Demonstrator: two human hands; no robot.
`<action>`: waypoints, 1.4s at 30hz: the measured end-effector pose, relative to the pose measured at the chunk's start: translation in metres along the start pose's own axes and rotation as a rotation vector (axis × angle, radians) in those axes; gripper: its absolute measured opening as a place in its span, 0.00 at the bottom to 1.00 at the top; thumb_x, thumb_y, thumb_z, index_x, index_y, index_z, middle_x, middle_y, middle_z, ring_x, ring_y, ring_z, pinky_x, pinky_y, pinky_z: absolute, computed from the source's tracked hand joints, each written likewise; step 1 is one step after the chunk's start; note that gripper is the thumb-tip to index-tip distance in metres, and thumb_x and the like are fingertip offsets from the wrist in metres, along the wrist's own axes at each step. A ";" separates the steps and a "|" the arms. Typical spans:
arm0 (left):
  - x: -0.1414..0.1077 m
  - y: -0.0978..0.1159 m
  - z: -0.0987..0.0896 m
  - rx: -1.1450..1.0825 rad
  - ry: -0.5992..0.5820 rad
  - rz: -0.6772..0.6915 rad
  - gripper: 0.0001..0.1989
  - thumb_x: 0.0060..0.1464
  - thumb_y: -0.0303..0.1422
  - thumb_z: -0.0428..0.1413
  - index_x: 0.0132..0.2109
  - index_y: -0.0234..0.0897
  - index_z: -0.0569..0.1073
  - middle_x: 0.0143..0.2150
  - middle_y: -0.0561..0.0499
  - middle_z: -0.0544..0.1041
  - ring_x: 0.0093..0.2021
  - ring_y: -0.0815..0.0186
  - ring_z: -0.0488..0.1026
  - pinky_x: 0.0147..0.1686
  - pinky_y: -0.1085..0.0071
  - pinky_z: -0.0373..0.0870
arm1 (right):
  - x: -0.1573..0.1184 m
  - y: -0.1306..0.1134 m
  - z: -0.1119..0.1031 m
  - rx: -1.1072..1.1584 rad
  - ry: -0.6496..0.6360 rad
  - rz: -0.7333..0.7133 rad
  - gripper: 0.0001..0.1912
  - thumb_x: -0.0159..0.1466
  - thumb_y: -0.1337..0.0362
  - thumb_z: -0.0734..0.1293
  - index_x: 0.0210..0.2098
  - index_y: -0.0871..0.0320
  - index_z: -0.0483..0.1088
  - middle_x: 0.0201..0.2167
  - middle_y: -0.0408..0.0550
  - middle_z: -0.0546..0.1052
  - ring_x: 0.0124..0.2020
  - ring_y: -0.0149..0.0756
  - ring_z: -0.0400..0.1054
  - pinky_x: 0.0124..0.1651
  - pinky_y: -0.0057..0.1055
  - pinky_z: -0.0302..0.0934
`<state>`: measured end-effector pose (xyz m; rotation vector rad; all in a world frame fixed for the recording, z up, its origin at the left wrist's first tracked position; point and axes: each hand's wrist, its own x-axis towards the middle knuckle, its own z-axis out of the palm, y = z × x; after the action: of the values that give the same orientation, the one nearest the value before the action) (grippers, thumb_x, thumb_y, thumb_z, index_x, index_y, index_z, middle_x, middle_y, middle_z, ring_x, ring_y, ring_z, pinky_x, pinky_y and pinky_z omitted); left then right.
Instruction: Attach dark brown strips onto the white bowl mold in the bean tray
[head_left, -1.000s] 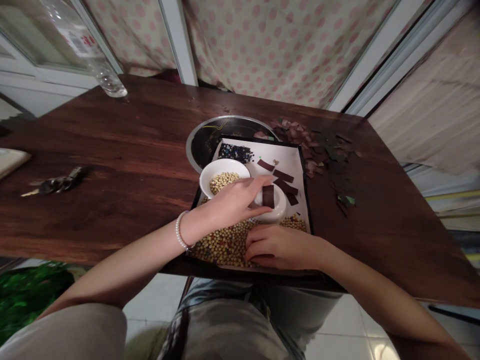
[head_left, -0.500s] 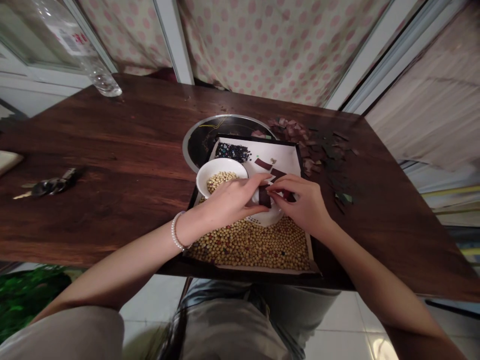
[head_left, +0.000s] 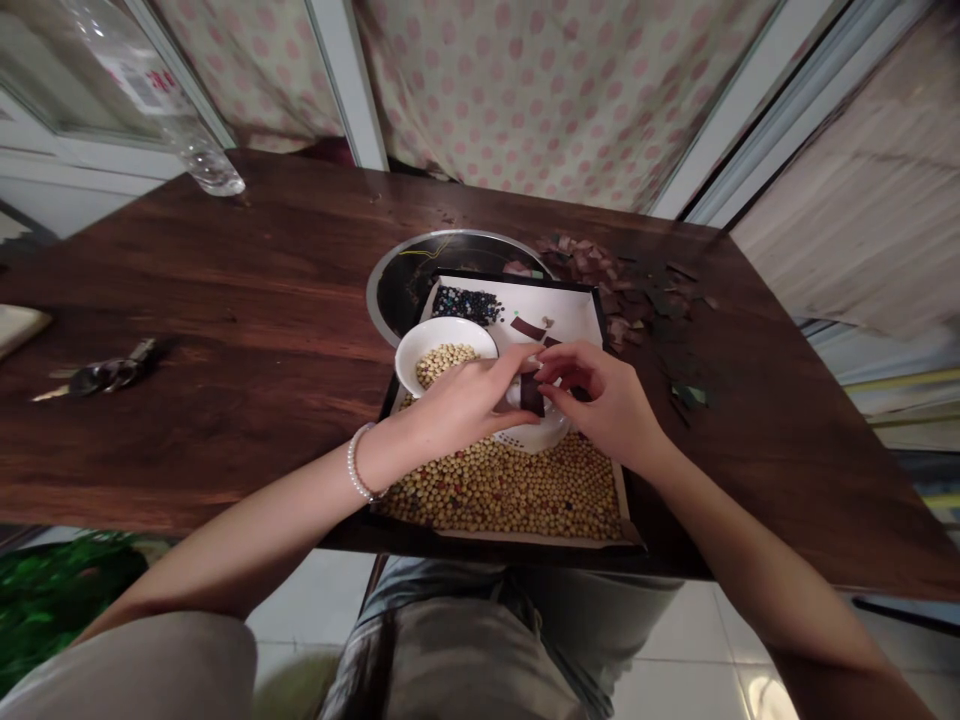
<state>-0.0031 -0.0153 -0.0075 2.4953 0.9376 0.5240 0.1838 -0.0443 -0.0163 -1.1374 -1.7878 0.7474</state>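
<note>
Head view: left hand [head_left: 469,405], right hand [head_left: 601,403] closed narrowly on a dark strip [head_left: 532,395], perhaps leather.

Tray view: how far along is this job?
Looks done: mixed tan beans cover the near half of the black-rimmed tray, and dark beads fill a patch at its far end. In hand: the left hand and right hand meet at a dark brown strip over a white perforated bowl. Left over: a dark strip lying on the tray's white paper.
</note>
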 end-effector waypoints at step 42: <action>0.003 0.004 -0.001 -0.078 0.003 -0.093 0.34 0.50 0.37 0.58 0.60 0.37 0.52 0.45 0.42 0.74 0.45 0.55 0.73 0.41 0.63 0.70 | -0.001 0.002 0.012 -0.122 -0.120 -0.125 0.21 0.57 0.74 0.62 0.49 0.54 0.58 0.37 0.45 0.74 0.40 0.33 0.70 0.42 0.32 0.66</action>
<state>0.0008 -0.0160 -0.0041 2.3696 1.0091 0.5246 0.1740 -0.0446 -0.0233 -1.0674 -2.0086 0.6517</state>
